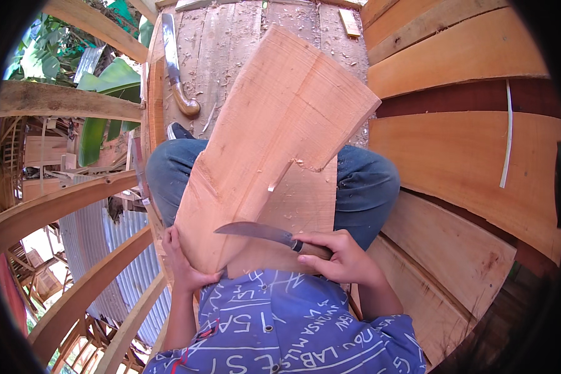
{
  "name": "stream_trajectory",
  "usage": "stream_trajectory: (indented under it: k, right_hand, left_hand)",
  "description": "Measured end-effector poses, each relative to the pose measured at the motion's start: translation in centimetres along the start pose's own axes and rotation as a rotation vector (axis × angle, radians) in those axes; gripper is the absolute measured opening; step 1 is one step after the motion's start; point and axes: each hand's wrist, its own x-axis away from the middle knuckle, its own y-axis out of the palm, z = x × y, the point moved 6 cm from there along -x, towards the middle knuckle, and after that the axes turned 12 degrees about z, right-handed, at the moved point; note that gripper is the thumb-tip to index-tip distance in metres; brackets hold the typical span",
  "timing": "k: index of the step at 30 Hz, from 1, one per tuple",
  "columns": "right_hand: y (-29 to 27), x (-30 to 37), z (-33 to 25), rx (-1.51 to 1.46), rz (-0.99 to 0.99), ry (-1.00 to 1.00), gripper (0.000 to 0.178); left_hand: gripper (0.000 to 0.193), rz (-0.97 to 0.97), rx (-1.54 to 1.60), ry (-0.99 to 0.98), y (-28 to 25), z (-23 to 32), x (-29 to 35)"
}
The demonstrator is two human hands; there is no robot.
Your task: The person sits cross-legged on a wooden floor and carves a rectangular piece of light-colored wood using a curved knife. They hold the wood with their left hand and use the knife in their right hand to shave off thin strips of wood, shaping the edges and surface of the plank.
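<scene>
Head view: right hand (pixel 343 257) holds knife (pixel 262 234) against wooden slab (pixel 268 137).

— What's that across the lap?
— A pale, reddish wooden plank (pixel 274 143), broad and rough-cut, tilted away, with a notch and a splinter on its right edge.
— And the knife (pixel 265 234)?
— Curved grey blade lying across the plank's near end, tip pointing left, wooden handle.
</scene>
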Motion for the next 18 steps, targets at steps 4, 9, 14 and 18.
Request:
stream_trajectory:
  k: [4,9,14,18]
  right_hand:
    - [-2.5,-0.5,-1.5,-0.012,0.246,-0.011,0.032]
    - [-0.7,-0.6,-1.3,0.062,0.021,-0.086,0.032]
    - [-0.8,-1.0,-1.5,0.041,0.074,-0.041,0.033]
    - [-1.8,-0.9,-1.5,0.042,0.162,-0.001,0.033]
  left_hand:
    - [0.138,0.010,-0.015,-0.013,0.4,0.1,-0.3]
    - [0.137,0.009,0.011,0.029,0.5,0.0,-0.8]
    - [0.138,0.004,0.031,0.055,0.7,-0.6,-0.9]
    - [0.137,0.010,0.013,0.074,0.7,-0.6,-1.0]
